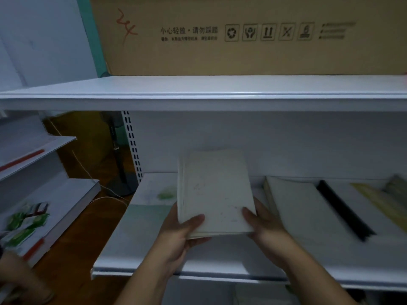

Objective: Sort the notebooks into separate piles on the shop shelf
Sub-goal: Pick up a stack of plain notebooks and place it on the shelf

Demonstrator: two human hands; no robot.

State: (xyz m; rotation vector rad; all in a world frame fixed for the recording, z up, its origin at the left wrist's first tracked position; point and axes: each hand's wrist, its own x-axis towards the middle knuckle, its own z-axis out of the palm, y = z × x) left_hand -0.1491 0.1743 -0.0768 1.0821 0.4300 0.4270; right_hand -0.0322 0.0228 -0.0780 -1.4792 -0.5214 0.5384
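Note:
I hold a small stack of pale cream notebooks (214, 190) above the white shop shelf (154, 260), tilted up toward me. My left hand (182, 232) grips its lower left corner, thumb on the cover. My right hand (262, 223) grips its lower right corner, thumb also on top. On the shelf to the left lies a flat notebook with a green mark (154, 192), and a pale green one (143, 225) lies in front of it. To the right lie a white notebook with a black spine (308, 208) and yellowish notebooks (383, 199).
An upper white shelf (198, 93) overhangs, bearing a large cardboard box (242, 36). A second shelving unit at left holds green-and-white packets (24, 225). A fan stand (121, 172) and cable stand on the wooden floor. Another person's limb shows at bottom left (19, 280).

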